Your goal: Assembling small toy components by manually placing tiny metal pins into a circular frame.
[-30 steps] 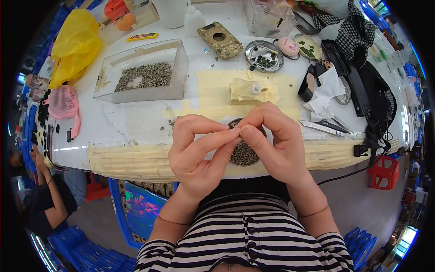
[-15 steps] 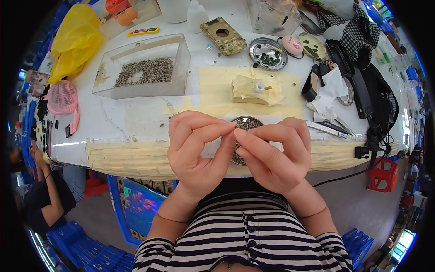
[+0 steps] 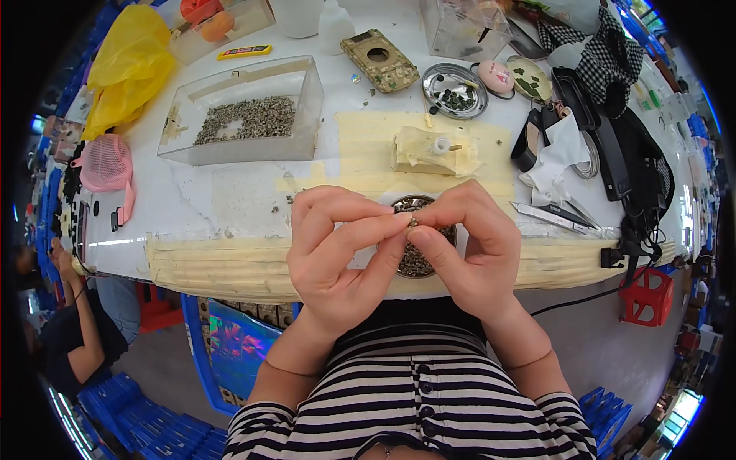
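My left hand [image 3: 345, 249] and my right hand [image 3: 469, 249] meet in a pinch over a round metal dish [image 3: 454, 239] at the table's front edge. Between the fingertips is a tiny grey-brown part [image 3: 412, 222]; its kind is too small to make out. Both hands are closed, thumb against forefinger. Many small grey-brown parts [image 3: 415, 264] fill the dish, which is partly covered by my fingers. Beyond it stands a block wrapped in yellow tape [image 3: 414, 153], with a small white cup [image 3: 441, 145] on top.
A clear plastic box [image 3: 313, 123] with similar small parts stands at left. Farther back lie a camouflage model tank hull [image 3: 379, 60] and a metal dish of green bits [image 3: 469, 113]. Tweezers [image 3: 548, 217] lie at right, near a black bag [image 3: 644, 172]. A pink strainer [image 3: 106, 163] is far left.
My fingertips have shifted slightly right, and the tiny part now shows between them. My right fingers have straightened and risen a little, uncovering more of the dish's contents.
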The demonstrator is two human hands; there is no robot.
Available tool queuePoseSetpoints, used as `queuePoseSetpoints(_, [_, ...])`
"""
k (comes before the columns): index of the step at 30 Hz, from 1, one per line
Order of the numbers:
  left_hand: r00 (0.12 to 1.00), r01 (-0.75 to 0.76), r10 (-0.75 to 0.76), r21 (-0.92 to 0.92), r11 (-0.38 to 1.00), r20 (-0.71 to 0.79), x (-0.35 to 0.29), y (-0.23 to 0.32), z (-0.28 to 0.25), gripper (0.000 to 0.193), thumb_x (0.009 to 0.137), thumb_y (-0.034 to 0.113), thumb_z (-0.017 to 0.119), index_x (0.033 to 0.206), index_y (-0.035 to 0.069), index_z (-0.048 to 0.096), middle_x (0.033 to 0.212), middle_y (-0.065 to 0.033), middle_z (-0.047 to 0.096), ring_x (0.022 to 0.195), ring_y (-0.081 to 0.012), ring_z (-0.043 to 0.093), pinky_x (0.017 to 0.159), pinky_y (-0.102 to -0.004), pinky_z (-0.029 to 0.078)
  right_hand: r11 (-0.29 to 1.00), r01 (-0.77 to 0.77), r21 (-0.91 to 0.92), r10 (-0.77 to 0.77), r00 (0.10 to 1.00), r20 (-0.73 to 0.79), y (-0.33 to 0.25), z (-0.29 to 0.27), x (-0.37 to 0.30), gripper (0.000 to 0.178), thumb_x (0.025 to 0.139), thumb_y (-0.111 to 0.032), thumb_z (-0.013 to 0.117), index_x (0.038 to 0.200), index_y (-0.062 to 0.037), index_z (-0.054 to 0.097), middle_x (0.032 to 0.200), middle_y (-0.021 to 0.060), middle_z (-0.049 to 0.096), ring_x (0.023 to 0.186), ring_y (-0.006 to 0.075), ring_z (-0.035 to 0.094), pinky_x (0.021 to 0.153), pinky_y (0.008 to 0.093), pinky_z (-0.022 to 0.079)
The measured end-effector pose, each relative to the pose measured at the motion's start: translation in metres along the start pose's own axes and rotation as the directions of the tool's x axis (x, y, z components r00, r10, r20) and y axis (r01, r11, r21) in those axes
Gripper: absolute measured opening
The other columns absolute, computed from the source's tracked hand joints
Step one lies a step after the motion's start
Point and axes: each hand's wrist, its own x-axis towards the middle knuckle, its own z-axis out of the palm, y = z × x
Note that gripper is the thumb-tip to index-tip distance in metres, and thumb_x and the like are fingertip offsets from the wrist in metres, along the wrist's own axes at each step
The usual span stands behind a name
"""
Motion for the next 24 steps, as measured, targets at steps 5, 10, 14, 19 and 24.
queuePoseSetpoints(5, [0.999,0.036,-0.036,0.045,0.998,0.0,-0.0016,-0.0005,0.0015,0.024,0.07,-0.004,0.08,0.09,0.008,0.074,0.089,-0.0026,0.068,0.087,-0.0234,0.058,0.079,-0.0339,0.045,0.826,0.353,-0.441,-0.401,0.916,-0.019,0.0005,0.0011,0.001,0.028,0.068,-0.007,0.085,0.094,-0.0087,0.077,0.082,-0.0001,0.065,0.07,0.0176,0.053,0.062,0.0291,0.041])
queuePoseSetpoints(10, [0.998,0.06,-0.06,0.045,0.997,-0.002,-0.0022,0.0003,0.0017,0.023,0.07,-0.005,0.079,0.088,0.007,0.073,0.089,-0.0029,0.068,0.087,-0.0235,0.058,0.079,-0.0341,0.045,0.771,0.401,-0.494,-0.459,0.888,0.005,0.004,0.0022,-0.0025,0.039,0.063,-0.009,0.085,0.102,-0.0098,0.078,0.084,-0.0026,0.065,0.069,0.0168,0.051,0.064,0.0293,0.039])
queuePoseSetpoints(14, [0.999,0.032,-0.031,0.041,0.999,-0.013,-0.0016,0.0,0.0024,0.023,0.07,-0.005,0.079,0.088,0.008,0.073,0.088,-0.0026,0.068,0.087,-0.0234,0.058,0.079,-0.0341,0.045,0.816,0.366,-0.447,-0.423,0.905,-0.033,0.0079,0.0037,-0.004,0.04,0.063,-0.011,0.084,0.103,-0.01,0.078,0.083,-0.0031,0.065,0.07,0.0165,0.051,0.063,0.0295,0.038])
queuePoseSetpoints(19, [0.999,0.039,-0.039,0.046,0.998,-0.01,-0.0011,0.0008,0.002,0.023,0.069,-0.004,0.08,0.087,0.007,0.073,0.087,-0.0026,0.068,0.085,-0.0233,0.058,0.079,-0.034,0.045,0.732,0.445,-0.516,-0.486,0.872,0.062,-0.0017,-0.0019,-0.0005,0.036,0.066,-0.013,0.085,0.101,-0.0093,0.078,0.083,-0.0025,0.066,0.071,0.0163,0.053,0.063,0.0299,0.039])
queuePoseSetpoints(24, [0.999,0.034,-0.033,0.029,0.999,-0.022,-0.0017,-0.0001,0.0022,0.023,0.069,-0.004,0.08,0.088,0.007,0.073,0.086,-0.0026,0.067,0.084,-0.0231,0.058,0.079,-0.0344,0.044,0.761,0.406,-0.506,-0.464,0.886,0.013,0.0017,0.0012,-0.0003,0.033,0.067,-0.013,0.085,0.099,-0.0094,0.078,0.081,-0.0025,0.066,0.069,0.0162,0.054,0.063,0.0302,0.04])
